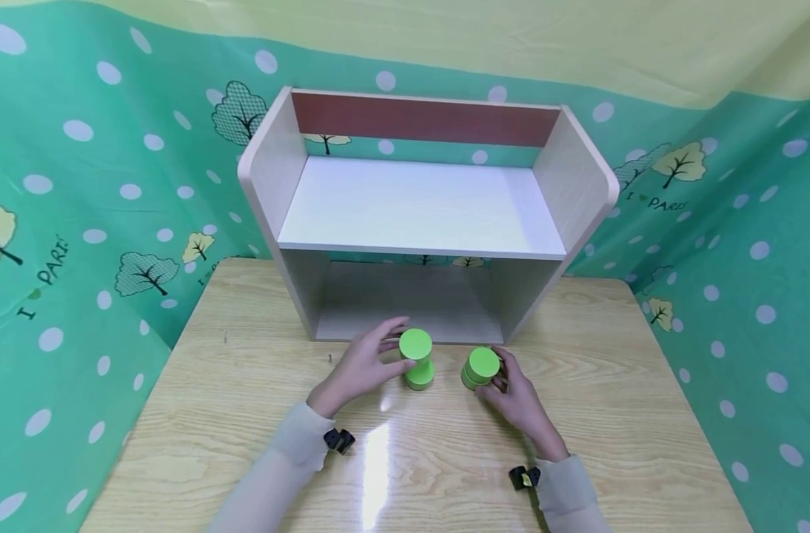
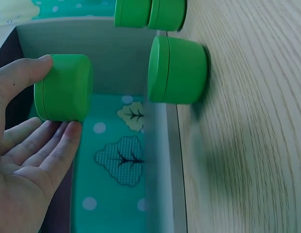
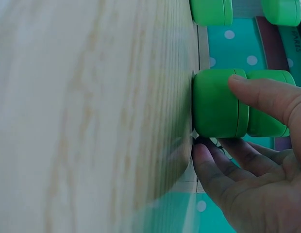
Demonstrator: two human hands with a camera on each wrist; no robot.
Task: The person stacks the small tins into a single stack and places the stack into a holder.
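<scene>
1. Carefully, a person's left hand is pinching a green jar, the raised jar, between thumb and fingers, and is holding it just above the standing jar, which is resting upright on the table.

2. Beside that pair, the right hand is grasping a two-high stack, its thumb reaching across the upper jar toward the lid of the lower jar; both pairs are occupying the tabletop in front of a shelf unit.

3. The left hand's side-on hold is probably sparing the flat top and base, leaving the underside facing the standing jar's lid (a gap between the two is showing in the left wrist view).

4. The right hand's fingers are likely steadying the stack from its sides, though how firmly they are pressing is hard to tell.

5. All four jars are sharing a squat, round form, with smooth sides, softly rounded lower edges and a thin seam below each lid (plastic or painted metal, one cannot tell).

6. The table is showing pale wood grain and a glossy streak of light, while a dotted fabric curtain is hanging behind.
</scene>
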